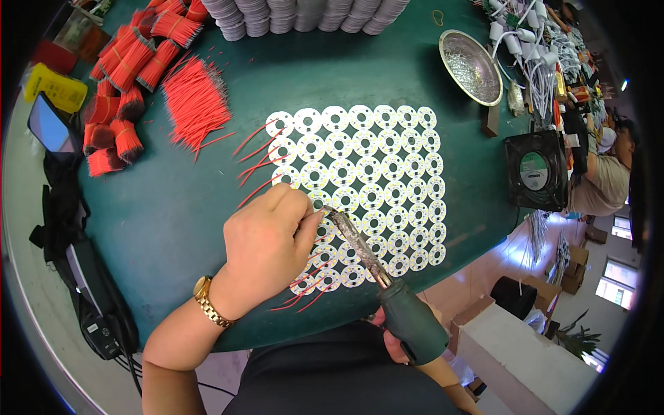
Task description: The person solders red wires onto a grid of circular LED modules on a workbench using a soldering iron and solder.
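Observation:
Rows of round white LED boards (370, 197) with centre holes lie on the green tabletop. Over the left columns, my left hand (266, 238) is closed in a pinch, thumb against fingers; whatever it holds is hidden. My right hand (394, 346) grips a soldering iron (413, 325) by its dark green handle, which covers most of the hand. The iron's stained metal barrel slants up-left, its tip beside my left fingertips at a board. Short red wires (256, 162) stick out from boards along the left edge, and more red wires (299, 294) show at the lower-left boards.
Loose red wires (197, 104) and tied red bundles (128, 59) lie at far left. Stacked white discs (297, 15) stand at the back. A metal bowl (472, 68), a black fan (536, 171) and white-cabled parts (529, 41) are at right. Another person (609, 176) sits beyond the fan.

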Motion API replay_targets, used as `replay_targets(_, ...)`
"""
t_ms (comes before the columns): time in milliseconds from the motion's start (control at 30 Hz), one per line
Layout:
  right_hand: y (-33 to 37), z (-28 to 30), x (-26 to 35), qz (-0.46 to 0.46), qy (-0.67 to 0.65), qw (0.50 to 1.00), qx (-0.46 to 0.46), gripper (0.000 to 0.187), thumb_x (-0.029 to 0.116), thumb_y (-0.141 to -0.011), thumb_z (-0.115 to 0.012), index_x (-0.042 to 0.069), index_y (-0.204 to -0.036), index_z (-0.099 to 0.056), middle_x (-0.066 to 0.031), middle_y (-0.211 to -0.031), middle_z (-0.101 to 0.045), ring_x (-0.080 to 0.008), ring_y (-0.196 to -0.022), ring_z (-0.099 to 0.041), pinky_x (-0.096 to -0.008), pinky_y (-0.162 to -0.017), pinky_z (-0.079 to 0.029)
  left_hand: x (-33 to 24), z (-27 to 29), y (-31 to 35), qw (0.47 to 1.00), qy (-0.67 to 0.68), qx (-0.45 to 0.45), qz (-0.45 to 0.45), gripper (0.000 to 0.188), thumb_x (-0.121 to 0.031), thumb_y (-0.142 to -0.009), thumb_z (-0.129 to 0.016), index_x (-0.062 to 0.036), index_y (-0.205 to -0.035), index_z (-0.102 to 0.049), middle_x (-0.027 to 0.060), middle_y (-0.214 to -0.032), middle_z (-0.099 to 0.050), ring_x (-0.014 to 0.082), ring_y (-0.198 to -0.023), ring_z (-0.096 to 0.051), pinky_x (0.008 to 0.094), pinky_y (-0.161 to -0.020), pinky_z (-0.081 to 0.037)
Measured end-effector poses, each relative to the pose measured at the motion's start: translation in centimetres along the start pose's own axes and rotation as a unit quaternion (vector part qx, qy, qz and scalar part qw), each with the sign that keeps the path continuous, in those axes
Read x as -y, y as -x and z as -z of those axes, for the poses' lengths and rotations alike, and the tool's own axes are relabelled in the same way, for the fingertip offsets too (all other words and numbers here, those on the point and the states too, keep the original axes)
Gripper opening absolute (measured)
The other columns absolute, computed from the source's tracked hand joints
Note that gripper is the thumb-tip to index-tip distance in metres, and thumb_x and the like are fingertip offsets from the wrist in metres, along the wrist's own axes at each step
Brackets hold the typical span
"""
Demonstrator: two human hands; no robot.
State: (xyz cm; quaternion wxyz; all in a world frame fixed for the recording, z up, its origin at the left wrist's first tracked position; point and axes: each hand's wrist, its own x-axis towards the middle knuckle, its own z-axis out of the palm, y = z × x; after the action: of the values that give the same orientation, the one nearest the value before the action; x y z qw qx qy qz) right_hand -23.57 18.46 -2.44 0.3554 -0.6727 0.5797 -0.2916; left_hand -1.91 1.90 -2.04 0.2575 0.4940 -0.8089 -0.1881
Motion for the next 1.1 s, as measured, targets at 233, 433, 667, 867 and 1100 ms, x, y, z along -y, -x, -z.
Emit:
replay_targets(233,0.8,0.5,0.8,-0.157,-0.167,0.973,-0.002,0.029,0.027,-0.095,-0.056,-0.001,-0.093,-0.064,-0.0097,-0.078,-0.065,-0.0218,-0.066,-0.064,-0.0325,-0.059,-0.05,-0.1,0.0,-0.1,1.0,0.002,-0.005,-0.007,0.018,-0.007,-0.079,-0.077,-0.0077,-0.075,-0.059,0.0045,-0.068,-0.055,0.0202,-0.055,-0.055,0.0332,-0.05,-0.041)
replay_targets(433,1.5,1.9,0.1,-0.006,0.016,1.0,0.017,0.03,0.02,-0.078,-0.077,0.007,-0.105,-0.07,-0.0059,-0.083,-0.072,-0.0162,-0.069,-0.067,-0.029,-0.061,-0.055,0.1,0.1,-0.1,1.0,-0.008,0.009,-0.017,0.019,-0.012,-0.08,-0.075,-0.0088,-0.078,-0.057,0.0062,-0.074,-0.055,0.0257,-0.059,-0.058,0.0364,-0.051,-0.044)
replay_targets(667,-0.3,2.6,2.0,-0.069,-0.107,0.991,0.037,0.037,0.03,-0.094,-0.058,-0.003,-0.11,-0.058,-0.0101,-0.076,-0.065,-0.0175,-0.064,-0.06,-0.0308,-0.059,-0.048,0.0,1.5,-0.1,0.998,0.026,0.056,-0.007,0.019,-0.012,-0.082,-0.076,-0.0059,-0.08,-0.058,0.0099,-0.076,-0.059,0.0303,-0.065,-0.06,0.0386,-0.058,-0.048)
replay_targets(867,-0.5,1.1,1.4,-0.002,-0.05,0.996,-0.07,0.043,0.035,-0.092,-0.061,-0.003,-0.11,-0.059,-0.0099,-0.078,-0.064,-0.0173,-0.066,-0.061,-0.0322,-0.061,-0.048,4.4,5.4,-3.9,0.965,-0.224,-0.125,0.052,0.016,-0.011,-0.083,-0.074,-0.0055,-0.093,-0.062,0.0111,-0.091,-0.057,0.0316,-0.088,-0.057,0.0425,-0.074,-0.047)
replay_targets(1100,-1.5,1.9,0.8,0.004,-0.13,0.982,-0.137,0.025,0.003,-0.074,-0.07,0.005,-0.099,-0.069,-0.0053,-0.081,-0.069,-0.0182,-0.071,-0.067,-0.0311,-0.061,-0.053,7.9,5.1,-4.8,0.938,-0.319,-0.133,0.007,0.012,-0.01,-0.083,-0.071,-0.0068,-0.093,-0.065,0.0082,-0.097,-0.058,0.0283,-0.091,-0.056,0.0406,-0.074,-0.043)
